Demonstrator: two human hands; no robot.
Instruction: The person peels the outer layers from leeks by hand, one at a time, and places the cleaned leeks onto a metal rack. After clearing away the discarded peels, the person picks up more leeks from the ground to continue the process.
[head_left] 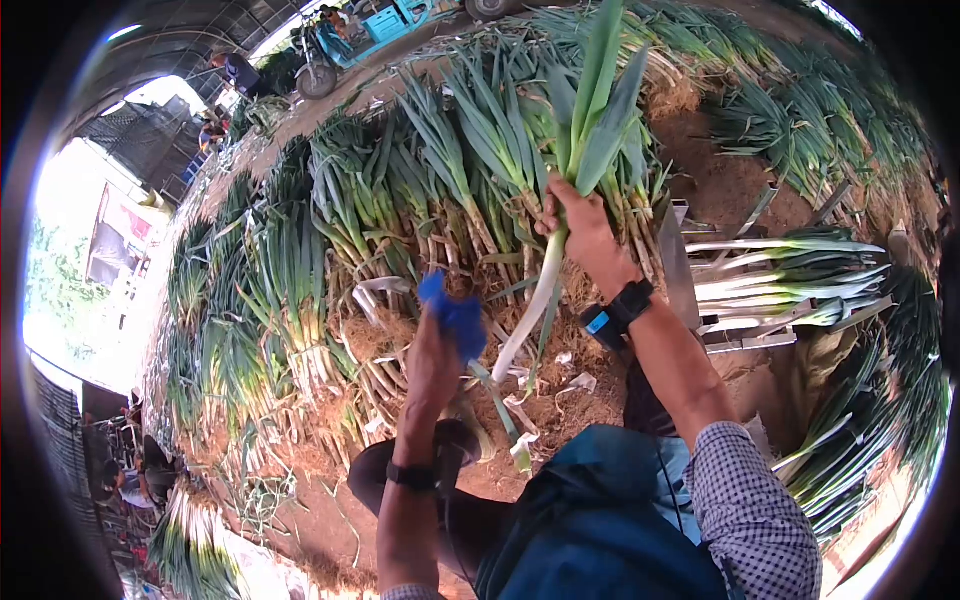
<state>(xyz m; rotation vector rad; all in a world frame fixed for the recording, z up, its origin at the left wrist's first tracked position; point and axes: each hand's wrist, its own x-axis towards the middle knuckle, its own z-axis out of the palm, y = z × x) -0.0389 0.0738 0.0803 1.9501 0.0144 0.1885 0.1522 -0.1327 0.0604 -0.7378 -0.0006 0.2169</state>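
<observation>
A long leek [545, 285] is gripped in my right hand [580, 222], its green leaves pointing up and away and its white root end hanging down toward me. My right fingers wrap round it just below the leaves. Left of the white stalk is my left hand [432, 355], apart from it. A crumpled-looking blue piece [458, 318] covers or sits at my left fingers; blur hides whether it is worn or held. Below the stalk, a loose leaf strip [495, 405] hangs above the soil near my knees.
Rows of upright leeks [360, 200] with soily roots stand in front. To the right, a metal rack [755, 342] holds cleaned leeks [790, 280]. More leeks [850, 420] lie beyond it. A blue three-wheeled cart [375, 30] and a person [238, 72] are at the back.
</observation>
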